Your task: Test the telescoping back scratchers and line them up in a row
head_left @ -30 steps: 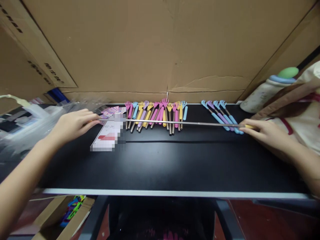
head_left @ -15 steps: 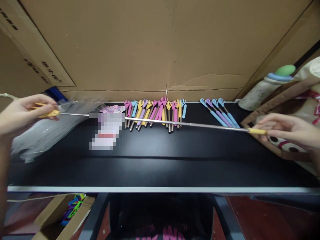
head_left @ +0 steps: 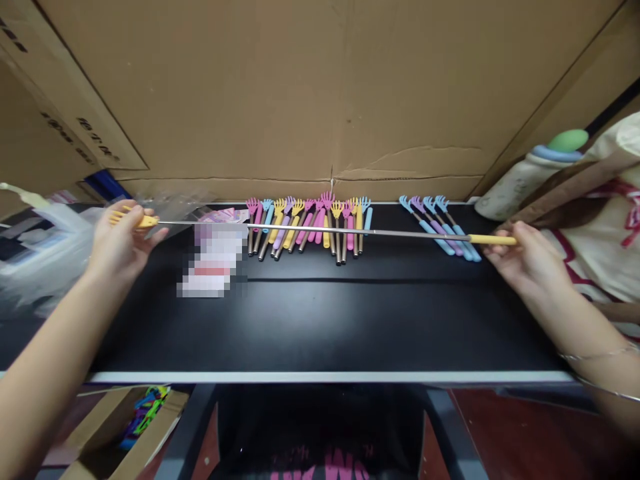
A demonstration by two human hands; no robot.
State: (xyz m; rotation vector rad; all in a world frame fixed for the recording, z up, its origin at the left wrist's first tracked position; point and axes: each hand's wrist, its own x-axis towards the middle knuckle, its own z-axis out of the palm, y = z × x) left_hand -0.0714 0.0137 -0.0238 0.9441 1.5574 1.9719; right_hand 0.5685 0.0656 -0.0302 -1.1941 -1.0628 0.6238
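A yellow telescopic back scratcher (head_left: 320, 230) is stretched out long, nearly level above the black table. My left hand (head_left: 123, 233) is closed on its yellow claw head at the left end. At the other end, my right hand (head_left: 535, 257) grips the yellow handle. Behind the thin metal rod lies a row of several back scratchers (head_left: 320, 223) in pink, yellow, blue and purple, with loose coloured sleeves among them. Farther right, several blue and purple back scratchers (head_left: 440, 230) lie side by side with their handles on.
Clear plastic bags (head_left: 45, 247) and a blurred-out packet (head_left: 207, 267) lie at the left. A white bottle (head_left: 520, 180) with a green top and a cream fabric bag (head_left: 600, 247) stand at the right. Cardboard (head_left: 300, 87) walls the back. Below sits an open carton (head_left: 150, 440) with colourful items.
Both hands have come inward, so the rod's ends are closer together. The right end has risen slightly, and the left hand has turned around the claw head.
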